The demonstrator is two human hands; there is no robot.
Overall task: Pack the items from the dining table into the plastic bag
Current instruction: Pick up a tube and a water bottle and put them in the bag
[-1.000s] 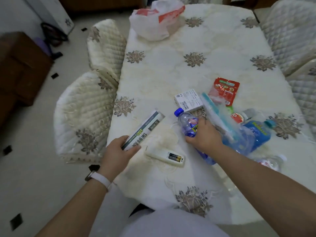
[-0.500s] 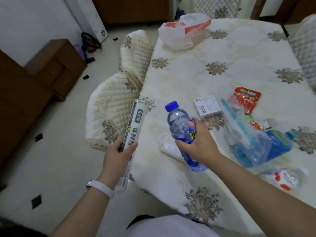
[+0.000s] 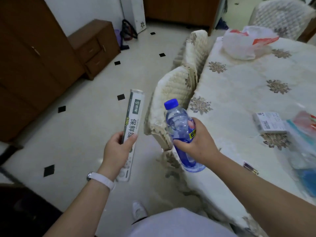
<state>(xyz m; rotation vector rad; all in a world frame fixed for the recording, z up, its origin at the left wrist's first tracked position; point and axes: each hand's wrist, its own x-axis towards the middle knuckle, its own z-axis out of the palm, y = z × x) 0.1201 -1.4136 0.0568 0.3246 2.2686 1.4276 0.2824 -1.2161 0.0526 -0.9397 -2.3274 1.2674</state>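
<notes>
The left hand (image 3: 118, 147) curls round the lower part of a long white-and-green cardboard cling-film box (image 3: 134, 120), holding it upright at centre left. The right hand (image 3: 196, 142) wraps the waist of a clear plastic water bottle with a blue cap (image 3: 177, 127), cap up, at mid-frame over the edge of the cream floral-clothed dining table (image 3: 248, 100). Carrying one item per hand probably saves a trip. The crumpled white plastic bag with red print (image 3: 242, 43) sits at the upper right, well apart from both hands.
</notes>
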